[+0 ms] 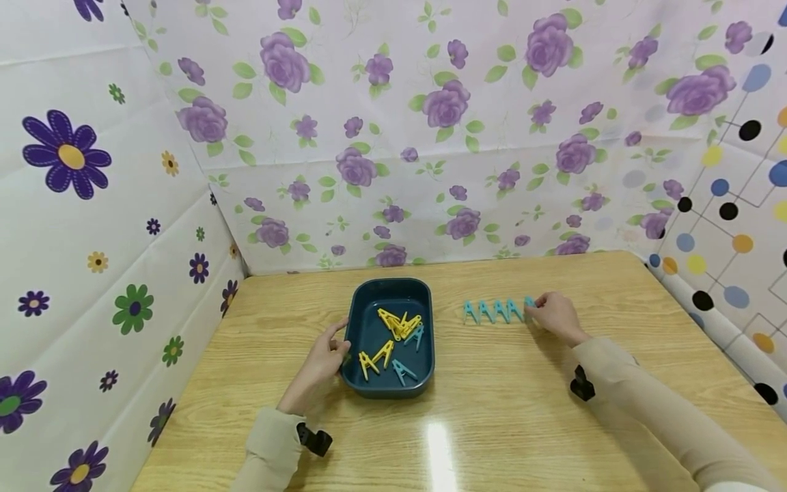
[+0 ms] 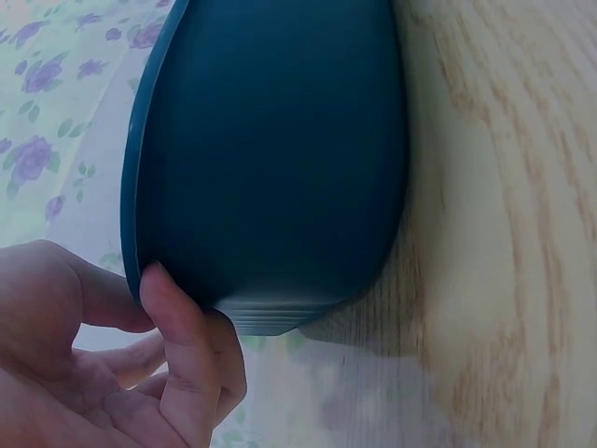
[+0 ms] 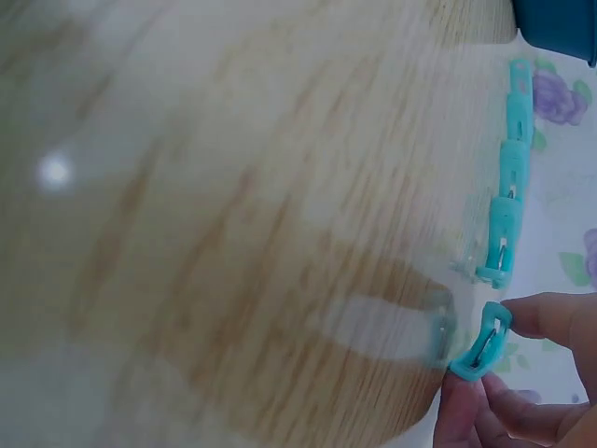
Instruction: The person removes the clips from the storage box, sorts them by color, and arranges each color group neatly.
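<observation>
My left hand (image 1: 324, 354) pinches the left rim of a dark teal plastic tray (image 1: 387, 394), its thumb and fingers on either side of the wall in the left wrist view. Inside the tray lie several yellow clothespins (image 1: 384, 352) and two blue ones, one a blue clothespin (image 1: 404, 372) near the front. To the right, several blue clothespins (image 1: 484, 311) form a row on the table. At the row's right end, my right hand (image 1: 558, 316) pinches another blue clothespin (image 3: 483, 343) between thumb and fingers, slightly apart from its neighbour.
The wooden table (image 1: 504, 410) meets a flowered cloth backdrop (image 1: 369, 205) behind the tray and the row. Patterned cloth also hangs on the left and right sides. Each wrist wears a small black device.
</observation>
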Demonstrator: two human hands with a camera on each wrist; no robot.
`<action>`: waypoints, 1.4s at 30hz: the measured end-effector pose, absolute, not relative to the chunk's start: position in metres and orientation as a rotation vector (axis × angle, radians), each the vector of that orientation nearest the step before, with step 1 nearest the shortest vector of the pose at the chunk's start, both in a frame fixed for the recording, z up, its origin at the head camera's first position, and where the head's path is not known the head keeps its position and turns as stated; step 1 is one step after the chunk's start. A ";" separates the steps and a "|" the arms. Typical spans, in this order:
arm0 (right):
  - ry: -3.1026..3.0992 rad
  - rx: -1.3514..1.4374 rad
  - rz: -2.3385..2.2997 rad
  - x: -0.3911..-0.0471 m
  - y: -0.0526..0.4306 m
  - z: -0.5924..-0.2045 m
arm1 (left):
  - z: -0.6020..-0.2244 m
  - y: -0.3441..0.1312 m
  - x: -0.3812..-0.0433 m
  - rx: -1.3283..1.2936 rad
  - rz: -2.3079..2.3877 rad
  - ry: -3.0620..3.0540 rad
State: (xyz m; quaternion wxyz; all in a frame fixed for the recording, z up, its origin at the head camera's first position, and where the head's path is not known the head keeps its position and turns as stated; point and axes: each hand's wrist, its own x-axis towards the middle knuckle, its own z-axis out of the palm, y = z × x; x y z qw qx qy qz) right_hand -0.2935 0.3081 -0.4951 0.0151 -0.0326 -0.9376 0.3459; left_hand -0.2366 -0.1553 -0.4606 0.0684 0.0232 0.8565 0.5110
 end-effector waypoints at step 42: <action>-2.799 0.015 0.991 -0.287 0.279 -0.477 | -0.463 -0.158 -0.238 0.085 1.572 2.541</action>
